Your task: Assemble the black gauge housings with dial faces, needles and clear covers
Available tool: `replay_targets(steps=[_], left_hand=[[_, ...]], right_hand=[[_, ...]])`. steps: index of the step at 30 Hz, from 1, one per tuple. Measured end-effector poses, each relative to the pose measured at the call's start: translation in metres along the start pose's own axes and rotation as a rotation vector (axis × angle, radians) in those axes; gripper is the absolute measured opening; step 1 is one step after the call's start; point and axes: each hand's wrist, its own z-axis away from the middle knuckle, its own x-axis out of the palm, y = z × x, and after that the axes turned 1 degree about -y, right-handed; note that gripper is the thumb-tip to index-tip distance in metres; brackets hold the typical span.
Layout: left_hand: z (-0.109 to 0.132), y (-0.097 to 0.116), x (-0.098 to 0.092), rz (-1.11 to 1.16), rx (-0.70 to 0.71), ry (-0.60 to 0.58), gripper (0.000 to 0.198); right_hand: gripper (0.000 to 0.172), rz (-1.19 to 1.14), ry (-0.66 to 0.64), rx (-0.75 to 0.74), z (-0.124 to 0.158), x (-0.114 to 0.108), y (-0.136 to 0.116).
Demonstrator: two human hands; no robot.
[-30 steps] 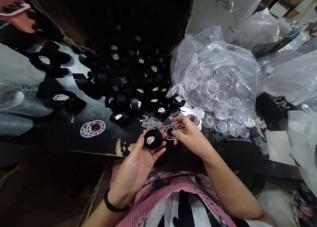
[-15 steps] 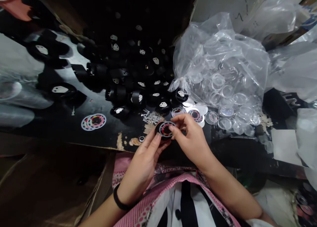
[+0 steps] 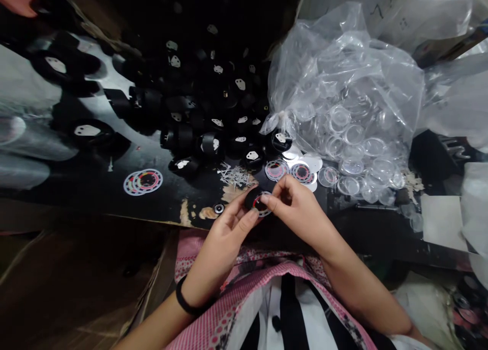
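Observation:
Near the table's front edge, my left hand (image 3: 237, 223) is closed round a black round housing (image 3: 251, 198), its thumb on the near side. A printed dial disc (image 3: 263, 210) with a grey scale and red marks lies over the housing, shifted a little to the right. My right hand (image 3: 292, 202) pinches the disc between thumb and fingers. Two more dial discs overlap at the left (image 3: 148, 180). Beyond my hands, other dial discs (image 3: 277, 170) rest by plain silvery discs (image 3: 312, 163). A small pile of screws or pins (image 3: 234, 176) is just behind the housing.
Many black housings (image 3: 183, 136) with white plates crowd the back of the table. A clear plastic bag (image 3: 343, 75) of transparent round covers (image 3: 353, 167) stands at the right, some covers outside it. A small ring part (image 3: 218, 208) and white paper (image 3: 444, 223) lie near the front edge.
The dial disc has shifted and tilted on the housing, showing more of the black housing at its left. Both hands have moved slightly right. The view has shifted a little.

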Motion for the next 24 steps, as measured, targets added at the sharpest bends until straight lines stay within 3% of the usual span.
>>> replay_targets(steps=[3,7,9,12,15,20,24], left_hand=[[0.0,0.0,-0.003,-0.051,-0.049,0.003,0.04],[0.003,0.005,-0.013,-0.155,-0.055,0.081,0.039],[0.005,0.008,-0.018,-0.104,-0.023,0.164,0.035],[0.006,0.014,-0.02,0.047,0.011,0.251,0.027],[0.006,0.018,-0.018,0.139,0.002,0.274,0.02],[0.003,0.018,-0.013,0.268,-0.051,0.255,0.02],[0.0,0.021,-0.007,0.404,-0.123,0.207,0.013]], right_hand=[[0.022,0.032,-0.016,-0.019,0.005,0.001,0.002],[0.011,0.075,-0.138,-0.133,0.001,0.003,0.001],[0.009,0.304,-0.131,-0.241,-0.011,0.004,-0.003],[0.016,0.778,-0.017,-0.333,-0.032,0.011,-0.009],[0.018,1.012,-0.011,-0.401,-0.046,0.019,-0.012],[0.016,1.02,-0.044,-0.414,-0.048,0.02,-0.01],[0.012,0.767,-0.051,-0.323,-0.042,0.014,-0.007]])
